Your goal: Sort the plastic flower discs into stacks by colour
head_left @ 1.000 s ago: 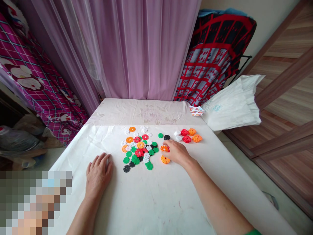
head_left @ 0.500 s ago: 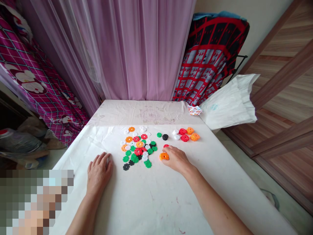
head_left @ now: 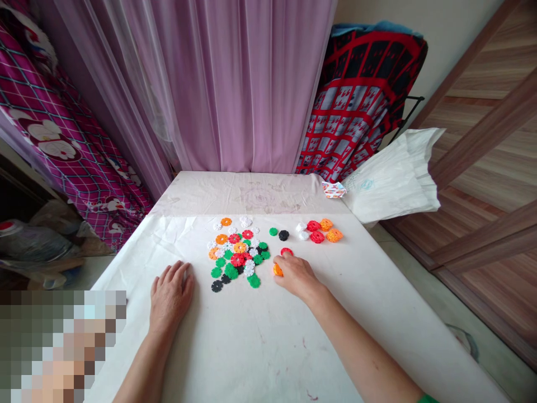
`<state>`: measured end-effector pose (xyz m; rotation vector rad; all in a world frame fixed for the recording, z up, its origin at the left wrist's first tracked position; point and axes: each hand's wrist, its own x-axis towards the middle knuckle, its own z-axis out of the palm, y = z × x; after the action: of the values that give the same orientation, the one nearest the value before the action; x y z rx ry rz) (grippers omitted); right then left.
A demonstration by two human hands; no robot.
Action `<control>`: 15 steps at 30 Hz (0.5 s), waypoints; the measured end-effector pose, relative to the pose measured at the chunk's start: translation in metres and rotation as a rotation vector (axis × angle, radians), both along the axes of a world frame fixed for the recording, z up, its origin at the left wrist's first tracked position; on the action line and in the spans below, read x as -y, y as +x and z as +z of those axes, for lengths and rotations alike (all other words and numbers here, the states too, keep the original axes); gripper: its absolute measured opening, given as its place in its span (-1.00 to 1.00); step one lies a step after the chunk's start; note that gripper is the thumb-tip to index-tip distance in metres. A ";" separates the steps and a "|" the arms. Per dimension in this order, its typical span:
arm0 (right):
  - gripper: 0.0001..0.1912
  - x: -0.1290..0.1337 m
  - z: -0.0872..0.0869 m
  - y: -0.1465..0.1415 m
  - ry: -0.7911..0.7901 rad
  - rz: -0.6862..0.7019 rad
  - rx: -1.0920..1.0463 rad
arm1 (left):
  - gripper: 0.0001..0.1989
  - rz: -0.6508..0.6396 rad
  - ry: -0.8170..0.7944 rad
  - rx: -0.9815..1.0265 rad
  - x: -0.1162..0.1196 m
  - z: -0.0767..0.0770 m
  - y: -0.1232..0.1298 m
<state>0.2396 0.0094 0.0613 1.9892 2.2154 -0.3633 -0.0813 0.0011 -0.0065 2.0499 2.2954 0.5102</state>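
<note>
Head view: table [head_left: 243, 341] spreading near, curtain [head_left: 251, 84] lining far edge; right hand [head_left: 297, 274] grasping orange piece [head_left: 277, 270], left hand [head_left: 171, 292] resting loose.

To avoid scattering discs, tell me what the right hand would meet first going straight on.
Likely a green disc at the right edge of the pile, though the right hand may pass above it.

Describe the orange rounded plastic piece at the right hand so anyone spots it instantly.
On the white-covered table, right of the multicoloured pile of flower-shaped plastic discs, find the bare right hand. The orange rounded plastic piece is at its fingertips, the only orange one touching a hand.
</note>
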 end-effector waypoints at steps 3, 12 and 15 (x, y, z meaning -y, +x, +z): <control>-0.69 -0.003 0.000 -0.001 -0.011 0.013 0.012 | -0.58 0.003 -0.001 -0.005 0.000 0.001 0.000; -0.70 -0.007 0.003 0.002 -0.047 0.022 0.012 | -0.54 -0.010 -0.032 -0.017 0.000 0.001 0.001; -0.70 -0.007 0.004 0.003 -0.054 0.026 0.014 | -0.56 -0.007 -0.024 -0.013 0.000 0.000 0.001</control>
<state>0.2426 0.0162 0.0648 1.9284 2.1963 -0.4003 -0.0806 0.0006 -0.0061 2.0561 2.2886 0.4680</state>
